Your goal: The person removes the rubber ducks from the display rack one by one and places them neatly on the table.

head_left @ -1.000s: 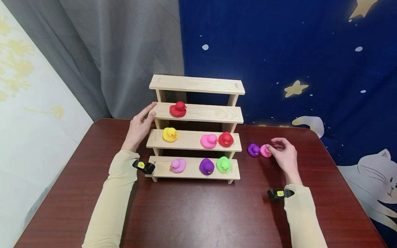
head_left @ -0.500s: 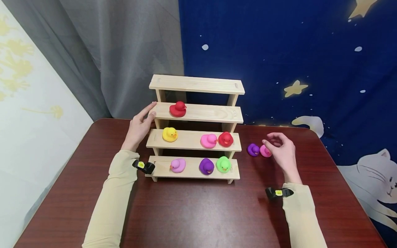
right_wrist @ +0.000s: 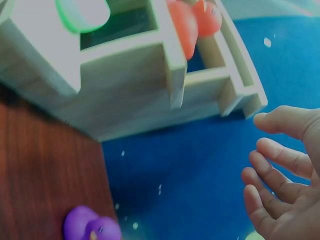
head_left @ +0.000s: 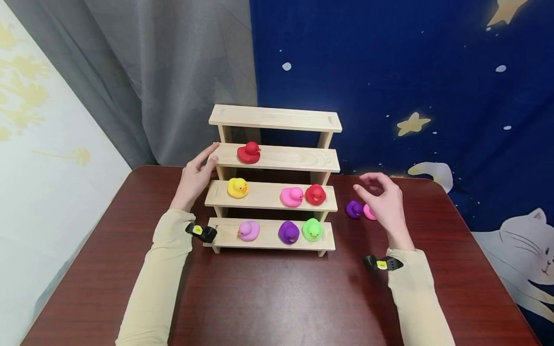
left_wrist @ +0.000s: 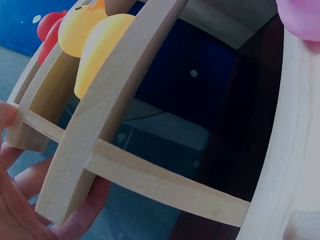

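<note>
A stepped wooden display rack (head_left: 277,158) carries rubber ducks on three of its tiers. My left hand (head_left: 193,181) holds the rack's left end, with thumb and index finger at the tier bearing a red duck (head_left: 248,153). In the left wrist view, the fingers (left_wrist: 92,207) reach behind a plank end near the yellow duck (left_wrist: 95,45). My right hand (head_left: 383,204) is in the air right of the rack, fingers loosely bent and holding nothing. Beside it on the table lie a purple duck (head_left: 354,209) and a pink duck (head_left: 369,212), the latter partly hidden by the hand.
Lower tiers hold a pink duck (head_left: 292,196), another red duck (head_left: 315,194), a lilac duck (head_left: 248,231), a dark purple duck (head_left: 288,232) and a green duck (head_left: 312,229). The brown table (head_left: 277,298) meets a grey curtain (head_left: 195,72) and blue starry cloth (head_left: 368,72) behind.
My right hand has moved up and left, away from the pink duck on the table, and now covers part of it. The left hand and the ducks stay where they were.
</note>
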The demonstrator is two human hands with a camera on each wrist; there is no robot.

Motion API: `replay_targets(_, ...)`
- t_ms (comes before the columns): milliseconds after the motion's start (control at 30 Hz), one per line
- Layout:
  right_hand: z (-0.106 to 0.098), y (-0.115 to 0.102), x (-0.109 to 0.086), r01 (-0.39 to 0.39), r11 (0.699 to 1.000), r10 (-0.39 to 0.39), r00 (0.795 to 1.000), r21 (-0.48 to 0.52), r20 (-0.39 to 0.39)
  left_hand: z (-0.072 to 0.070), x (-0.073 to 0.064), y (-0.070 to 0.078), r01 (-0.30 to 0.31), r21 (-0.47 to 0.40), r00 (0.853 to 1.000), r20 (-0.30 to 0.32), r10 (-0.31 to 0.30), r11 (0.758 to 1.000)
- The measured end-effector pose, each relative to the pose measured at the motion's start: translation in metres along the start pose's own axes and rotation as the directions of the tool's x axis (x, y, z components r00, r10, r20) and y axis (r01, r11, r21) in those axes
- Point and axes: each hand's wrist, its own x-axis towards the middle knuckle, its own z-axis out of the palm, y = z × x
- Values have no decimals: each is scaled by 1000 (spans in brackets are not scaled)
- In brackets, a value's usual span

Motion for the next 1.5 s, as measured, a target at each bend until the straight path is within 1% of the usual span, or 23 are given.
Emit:
replay_targets(133, 9, -13, 4, 44, 999, -45, 998, 17, 35, -1, -2, -1, -6, -4, 1000, 7, 6, 1000)
replay_targets(300, 19, -30, 11, 107, 992, -112, 991, 60, 78, 0, -2, -1, -1, -3, 1000, 5, 1, 1000)
replay_targets(533, 32, -53, 18, 217, 973, -226, 966, 78, 129, 0, 1, 1, 9, -4, 1000, 0, -9, 1000)
replay_targets(733, 46, -69, 23, 290, 952, -305, 931, 101, 199, -2, 0, 1, 22, -2, 1000, -6, -22, 1000)
replay_targets(900, 58, -79, 29, 376, 918, -396, 888, 124, 233, -1, 1, 2, 16, -24, 1000, 2, -16, 1000)
replay_targets(1000, 67, -82, 32, 411, 902, -433, 863, 134, 262, -1, 1, 2, 21, -33, 1000, 7, -21, 999)
replay_targets(1067, 73, -85, 34, 418, 898, -441, 850, 142, 288, -1, 0, 2, 27, -31, 1000, 2, -27, 999)
replay_targets(1233, 86, -91, 38, 420, 894, -447, 828, 153, 340, 0, 1, 1, 29, -24, 1000, -2, -29, 999)
replay_targets(1367, 96, -95, 40, 438, 886, -463, 811, 152, 359, 1, 2, 1, 13, -21, 1000, -3, -13, 1000)
replay_targets(1500, 109, -99, 42, 456, 874, -483, 788, 166, 382, 0, 1, 0, 0, -22, 1000, -7, 0, 1000)
